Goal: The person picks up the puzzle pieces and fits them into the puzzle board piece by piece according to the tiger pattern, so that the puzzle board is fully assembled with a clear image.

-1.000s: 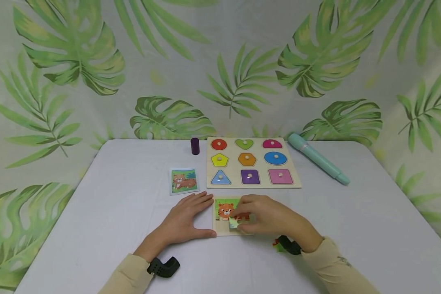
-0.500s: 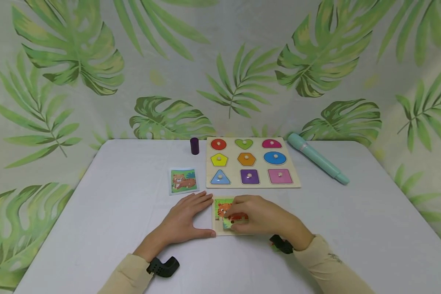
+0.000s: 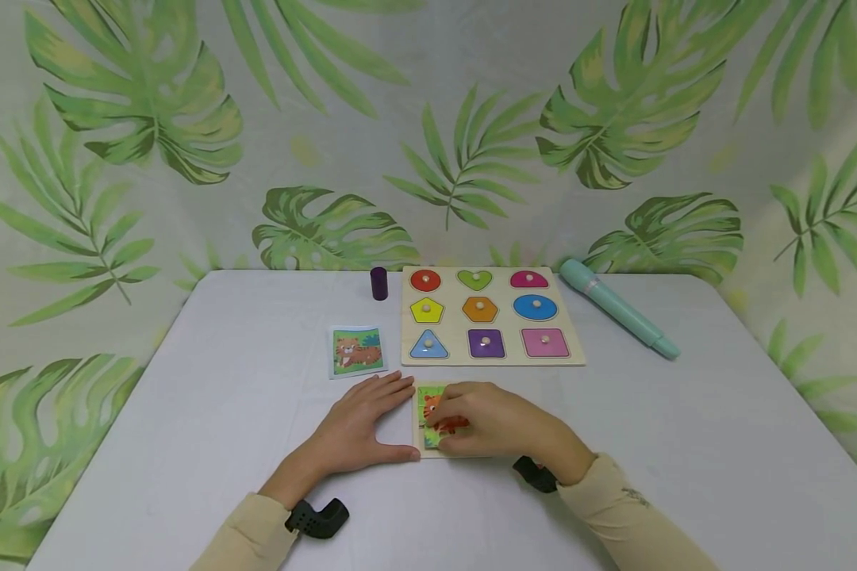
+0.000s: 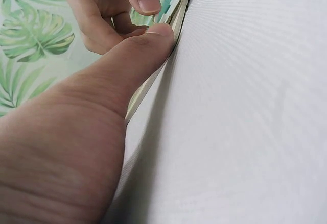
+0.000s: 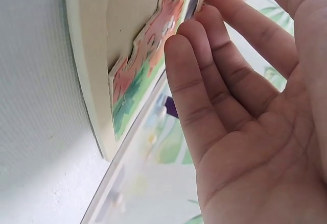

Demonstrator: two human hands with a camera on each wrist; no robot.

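Observation:
A small wooden jigsaw tray (image 5: 122, 20) lies in front of me, with tiger picture pieces (image 5: 150, 53) fitted along its far part. My left hand (image 3: 360, 420) rests at its left side, fingers straight, fingertips at the far corner and thumb at the near corner. My right hand (image 3: 503, 424) is over the tray, thumb and index finger pinching a green jigsaw piece (image 3: 432, 438) at the near left part. The other fingers of that hand extend loosely in the right wrist view. Much of the tiger is hidden behind the right hand in the head view.
Behind the tray lies a wooden shape board (image 3: 450, 325) with knobbed shapes. A tiger picture card (image 3: 358, 351) lies left of it, near a dark purple cylinder (image 3: 379, 284). A turquoise pen-shaped stick (image 3: 617, 308) lies at the back right.
My right hand has moved left and slightly nearer with the green jigsaw piece, toward the tray's near left corner. Its wrist now covers the loose red-green piece. The left hand has stayed put.

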